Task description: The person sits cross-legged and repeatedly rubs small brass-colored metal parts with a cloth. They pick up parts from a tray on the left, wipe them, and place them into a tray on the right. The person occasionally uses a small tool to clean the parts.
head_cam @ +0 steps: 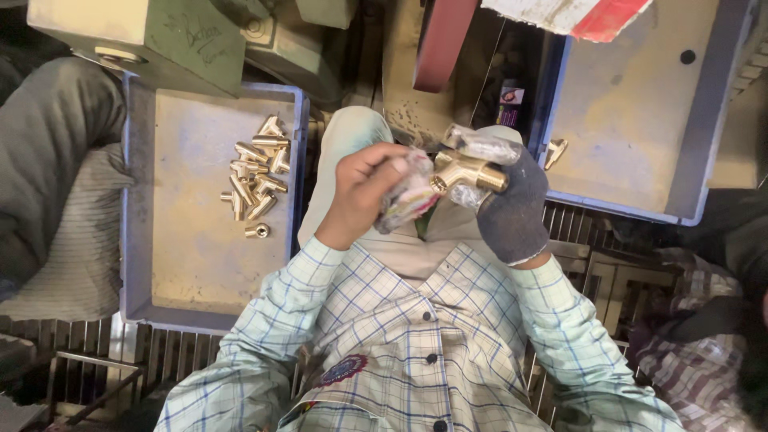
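Brass fitting point(468, 170) was held in front of the chest by the gloved right hand point(516, 204), fingers closed around it, its long axis running left to right. The bare left hand point(364, 192), just beside its left end, pinched a crumpled plastic bag point(408, 196). More brass parts point(254, 178) lay in the blue tray point(192, 264), well apart to the left.
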